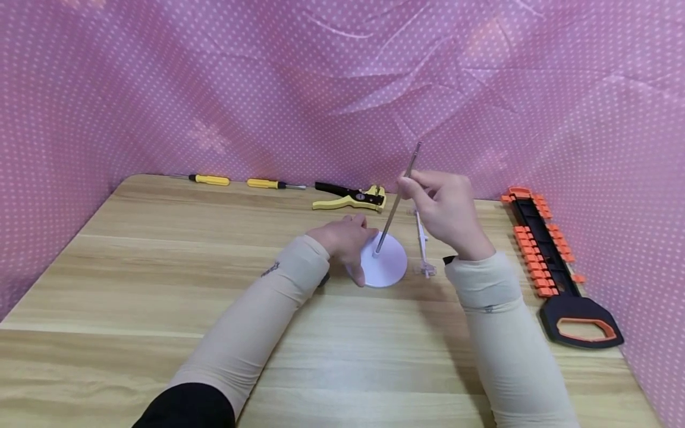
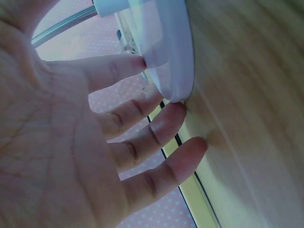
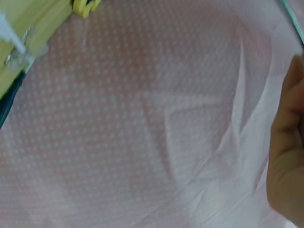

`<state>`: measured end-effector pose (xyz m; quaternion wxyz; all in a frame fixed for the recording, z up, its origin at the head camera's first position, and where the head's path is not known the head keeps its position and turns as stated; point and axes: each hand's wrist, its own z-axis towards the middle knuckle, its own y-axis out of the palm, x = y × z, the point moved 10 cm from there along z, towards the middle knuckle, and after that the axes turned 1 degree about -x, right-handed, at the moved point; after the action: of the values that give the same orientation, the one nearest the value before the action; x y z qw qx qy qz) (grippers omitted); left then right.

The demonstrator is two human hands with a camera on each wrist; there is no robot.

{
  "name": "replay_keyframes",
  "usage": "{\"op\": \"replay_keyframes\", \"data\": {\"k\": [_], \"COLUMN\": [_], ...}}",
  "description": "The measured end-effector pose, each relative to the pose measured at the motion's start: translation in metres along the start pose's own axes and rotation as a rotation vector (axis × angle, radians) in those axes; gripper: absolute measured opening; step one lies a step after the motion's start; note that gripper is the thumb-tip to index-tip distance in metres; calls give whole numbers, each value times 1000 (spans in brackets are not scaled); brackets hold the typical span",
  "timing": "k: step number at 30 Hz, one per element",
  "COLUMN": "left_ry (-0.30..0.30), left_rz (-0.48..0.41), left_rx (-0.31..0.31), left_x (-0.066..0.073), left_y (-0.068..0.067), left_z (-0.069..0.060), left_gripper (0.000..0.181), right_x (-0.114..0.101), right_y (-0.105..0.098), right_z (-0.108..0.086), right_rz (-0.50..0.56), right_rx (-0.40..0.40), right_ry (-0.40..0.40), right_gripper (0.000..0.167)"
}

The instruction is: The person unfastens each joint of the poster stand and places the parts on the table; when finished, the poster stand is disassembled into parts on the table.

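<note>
A round white base (image 1: 386,268) with a short raised socket lies flat on the wooden table. My left hand (image 1: 348,241) holds it by the left edge, thumb at the near side and fingers at the far side. In the left wrist view, fingertips (image 2: 173,114) touch the rim of the disc. A thin metal rod (image 1: 395,205) leans up to the right, its lower end at the socket. Between thumb and fingers, my right hand (image 1: 446,205) pinches this rod above its middle. The right wrist view catches only part of that hand and the rod.
Right of the base lies a narrow white piece with clear ends (image 1: 421,241). A yellow-and-black wire stripper (image 1: 353,197) and two yellow screwdrivers (image 1: 211,179) lie along the back edge. An orange-and-black rack with a handle (image 1: 546,249) is on the right. Pink dotted cloth (image 1: 321,89) hangs behind.
</note>
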<state>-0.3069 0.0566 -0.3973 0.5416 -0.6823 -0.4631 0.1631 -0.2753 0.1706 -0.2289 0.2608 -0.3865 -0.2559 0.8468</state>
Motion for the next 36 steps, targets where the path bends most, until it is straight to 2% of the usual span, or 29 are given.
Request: {"op": "replay_keyframes", "data": {"k": [3, 6, 11, 15, 19, 23, 26, 31, 34, 36], "left_ry": [-11, -20, -26, -27, -25, -28, -32, -33, -40, -42], "left_rz": [15, 19, -6, -12, 8, 31, 29, 18, 39, 56], "left_rx": [-7, -11, 2, 4, 4, 6, 3, -13, -20, -24], "left_x": [0, -1, -1, -1, -1, -2, -2, 0, 1, 1], "left_y": [1, 1, -1, -1, -2, -3, -3, 0, 1, 1], "left_z": [1, 1, 0, 0, -1, -2, -2, -2, -1, -1], "left_gripper": [123, 124, 122, 121, 122, 124, 123, 122, 122, 122], "right_x": [-12, -21, -8, 1, -14, -22, -14, 1, -2, -10], "right_y": [5, 6, 1, 1, 6, 4, -1, -5, -1, 3], "right_z": [-1, -2, -2, -1, -1, -3, -2, -1, -1, -2], "right_rz": [-39, -64, -16, 16, 1, -10, -12, 1, 9, 1], "right_rx": [24, -1, -95, -54, -16, -50, -67, -40, -10, -14], "right_ry": [-56, -98, -53, -12, -85, -128, -92, 2, 20, -5], "right_gripper": [13, 12, 12, 12, 11, 8, 8, 11, 10, 10]}}
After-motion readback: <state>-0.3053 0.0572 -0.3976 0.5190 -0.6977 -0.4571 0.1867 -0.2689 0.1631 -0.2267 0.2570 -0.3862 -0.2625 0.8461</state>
